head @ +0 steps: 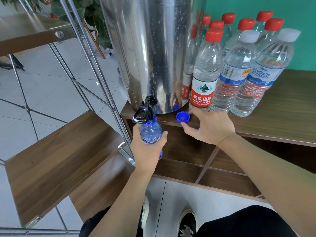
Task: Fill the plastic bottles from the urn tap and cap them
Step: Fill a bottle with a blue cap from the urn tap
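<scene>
Gripping the blue bottle (151, 132) around its body, your left hand (147, 147) holds it upright with its open neck directly under the black tap (145, 110) of the urn (150, 48). Your right hand (208, 127) reaches to the blue cap (183, 117), which lies upturned on the cabinet (282, 120) edge; thumb and forefinger are spread on either side of it, forefinger touching its rim, not clamped. Capped bottles (239, 71) stand just right of the urn.
</scene>
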`<action>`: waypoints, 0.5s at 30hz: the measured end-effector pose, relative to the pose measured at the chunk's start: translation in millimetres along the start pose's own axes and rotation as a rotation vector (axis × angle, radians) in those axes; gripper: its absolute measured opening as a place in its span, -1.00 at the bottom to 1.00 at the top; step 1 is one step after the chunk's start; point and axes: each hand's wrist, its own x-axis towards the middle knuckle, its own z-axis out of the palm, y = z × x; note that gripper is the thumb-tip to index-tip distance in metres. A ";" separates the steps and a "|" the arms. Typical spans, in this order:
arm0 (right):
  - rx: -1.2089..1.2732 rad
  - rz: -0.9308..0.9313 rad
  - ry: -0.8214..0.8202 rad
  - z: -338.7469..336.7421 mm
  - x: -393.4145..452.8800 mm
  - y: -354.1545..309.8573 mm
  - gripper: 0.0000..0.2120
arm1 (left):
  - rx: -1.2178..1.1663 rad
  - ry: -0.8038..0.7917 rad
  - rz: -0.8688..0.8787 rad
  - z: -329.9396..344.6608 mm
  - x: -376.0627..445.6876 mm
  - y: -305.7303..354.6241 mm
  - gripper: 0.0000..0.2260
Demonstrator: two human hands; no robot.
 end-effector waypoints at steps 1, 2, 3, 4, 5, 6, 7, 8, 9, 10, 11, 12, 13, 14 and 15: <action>0.006 -0.001 0.007 -0.1 0.4 -0.5 -0.43 | -0.001 0.002 -0.001 -0.3 0.0 -0.7 -0.43; 0.010 0.001 0.011 -0.2 0.6 -1.1 -0.44 | 0.000 0.004 -0.002 -0.3 -0.4 -1.1 -0.43; 0.013 0.003 0.015 -0.2 0.5 -1.6 -0.45 | 0.002 0.004 -0.003 -0.5 -0.9 -1.5 -0.43; 0.015 0.005 0.016 -0.2 0.5 -1.9 -0.45 | 0.004 0.004 -0.002 -0.4 -1.2 -1.6 -0.43; 0.017 0.007 0.014 -0.5 0.2 -1.7 -0.45 | 0.008 0.005 0.002 -0.3 -0.9 -1.8 -0.43; 0.017 0.008 0.010 -0.7 0.3 -1.5 -0.44 | 0.012 0.004 0.004 -0.2 -0.4 -1.7 -0.42; 0.014 0.008 0.004 -0.8 0.2 -1.1 -0.44 | 0.017 0.003 0.005 0.1 -0.2 -1.3 -0.42; 0.011 0.007 -0.003 -1.1 0.3 -0.9 -0.43 | 0.021 0.002 0.006 0.4 0.0 -0.8 -0.42; 0.008 0.005 -0.009 -1.2 0.2 -0.8 -0.42 | 0.024 0.003 0.009 0.4 0.4 -0.7 -0.42; 0.008 0.003 -0.011 -1.4 0.2 -1.0 -0.42 | 0.024 0.003 0.010 0.7 0.1 -1.2 -0.43; 0.009 0.002 -0.011 -1.4 0.1 -1.2 -0.42 | 0.024 0.004 0.010 0.5 0.2 -1.8 -0.43; 0.011 0.003 -0.011 -1.5 0.0 -1.2 -0.42 | 0.021 0.003 0.009 0.9 0.0 -1.8 -0.43; 0.011 0.003 -0.011 -1.6 -0.1 -1.2 -0.42 | 0.019 0.002 0.007 1.0 -0.1 -1.4 -0.43; 0.011 0.003 -0.011 -1.5 0.1 -1.0 -0.42 | 0.018 0.001 0.008 1.3 0.0 -1.1 -0.43; 0.011 0.004 -0.012 -1.5 0.1 -0.6 -0.42 | 0.018 0.002 0.009 1.6 0.3 -1.0 -0.43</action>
